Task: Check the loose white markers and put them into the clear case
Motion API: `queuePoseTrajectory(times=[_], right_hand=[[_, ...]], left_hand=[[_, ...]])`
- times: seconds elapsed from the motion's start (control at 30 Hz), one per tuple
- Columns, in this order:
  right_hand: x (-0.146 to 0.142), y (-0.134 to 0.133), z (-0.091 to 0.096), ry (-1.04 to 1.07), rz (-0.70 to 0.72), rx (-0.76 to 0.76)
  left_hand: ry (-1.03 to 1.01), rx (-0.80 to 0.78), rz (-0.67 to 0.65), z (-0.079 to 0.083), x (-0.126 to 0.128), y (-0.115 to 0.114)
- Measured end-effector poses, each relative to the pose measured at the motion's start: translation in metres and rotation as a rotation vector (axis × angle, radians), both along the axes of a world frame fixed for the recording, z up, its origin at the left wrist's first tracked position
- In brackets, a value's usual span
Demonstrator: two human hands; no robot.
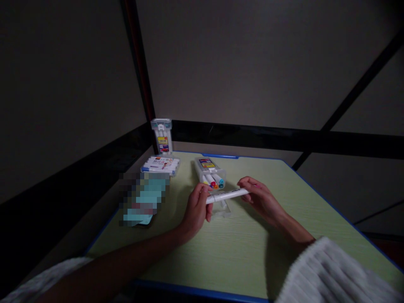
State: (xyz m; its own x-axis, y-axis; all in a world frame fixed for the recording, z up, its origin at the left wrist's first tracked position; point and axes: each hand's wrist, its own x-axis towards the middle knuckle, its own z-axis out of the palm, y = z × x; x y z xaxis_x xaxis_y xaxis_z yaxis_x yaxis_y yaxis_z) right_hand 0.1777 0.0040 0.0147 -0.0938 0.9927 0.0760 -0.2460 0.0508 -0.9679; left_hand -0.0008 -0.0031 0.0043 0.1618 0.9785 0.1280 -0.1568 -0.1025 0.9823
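Note:
Both my hands hold one white marker point(227, 195) level above the pale green table point(240, 248). My left hand point(197, 210) is closed around its left end, and my right hand point(260, 198) pinches its right end. Just behind the marker lies an open clear marker case point(208, 168) with several colour-tipped markers showing at its near end. A clear lid point(221, 209) rests on the table under the marker.
A flat pack of markers point(160, 165) lies at the back left, with an upright marker pack point(162, 136) standing behind it. A blurred-out flat object point(143, 198) sits at the table's left edge. Dark rails and a grey wall enclose the back.

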Motion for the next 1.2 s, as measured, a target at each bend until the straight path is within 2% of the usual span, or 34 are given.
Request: queuePoseTrajectory(times=[0.4, 0.83, 1.0, 1.2], right_hand=[[0.0002, 0.0013, -0.0013, 0.019, -0.006, -0.036], [0.0006, 0.0008, -0.0017, 0.052, 0.003, -0.062], [0.0013, -0.0006, -0.0019, 0.039, 0.021, -0.098], [0.0006, 0.0002, -0.0020, -0.014, -0.003, -0.065]], left_hand=[[-0.015, 0.005, -0.002, -0.0031, 0.0016, 0.0025], [-0.009, 0.039, 0.007, 0.0015, 0.0005, -0.0003], [-0.003, 0.003, 0.009, 0.0039, 0.0013, 0.0002], [0.022, -0.027, 0.001, 0.0021, 0.0008, 0.0008]])
